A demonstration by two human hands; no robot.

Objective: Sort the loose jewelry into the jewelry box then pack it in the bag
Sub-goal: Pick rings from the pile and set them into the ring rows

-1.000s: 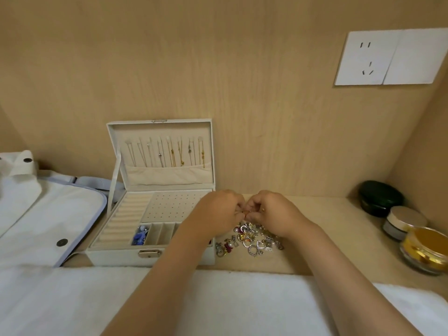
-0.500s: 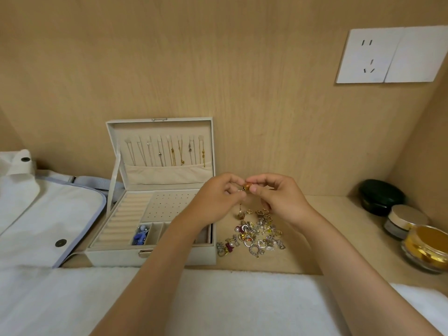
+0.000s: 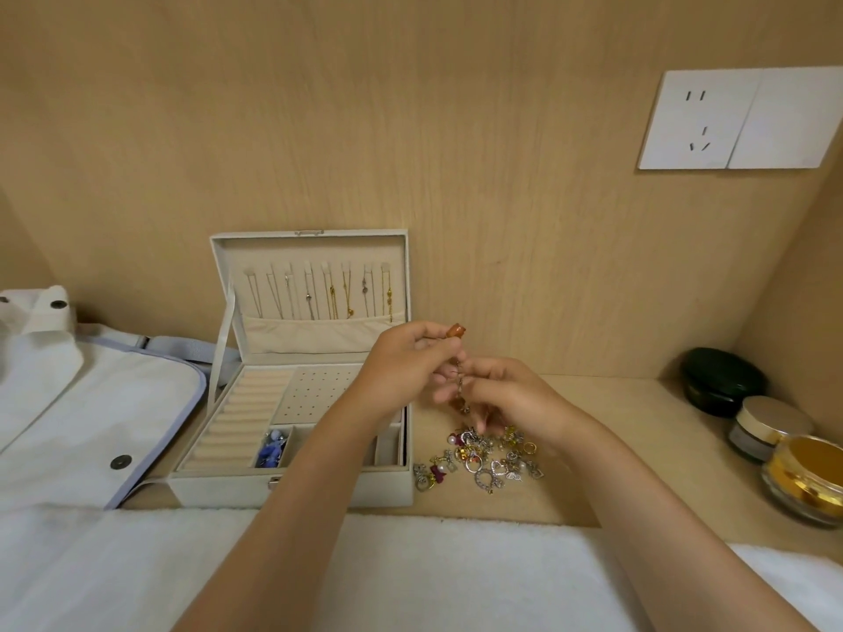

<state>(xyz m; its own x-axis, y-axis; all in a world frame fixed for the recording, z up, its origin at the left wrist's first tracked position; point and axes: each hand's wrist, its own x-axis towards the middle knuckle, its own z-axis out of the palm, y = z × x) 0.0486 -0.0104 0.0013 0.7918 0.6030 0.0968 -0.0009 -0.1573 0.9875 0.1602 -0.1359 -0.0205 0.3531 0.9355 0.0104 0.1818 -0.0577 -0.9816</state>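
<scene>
In the middle of the frame we hold one amber-beaded piece (image 3: 455,331) lifted clear of the heap. Our left hand (image 3: 406,362) pinches its top bead between thumb and forefinger, and our right hand (image 3: 511,396), just below and to the right, curls its fingertips round the lower end. This probably lets the links hang straight so we can judge what it is (earring or charm, we cannot tell). The rest of the loose jewelry (image 3: 483,467) lies heaped on the shelf under the right hand, just beside the jewelry box (image 3: 219,488). The box stands open at centre left, its lid propped against the back wall with necklaces (image 3: 337,294) hung inside, so the compartments are within easy reach. The bag (image 3: 91,403) lies at the left edge, ready for packing later.
</scene>
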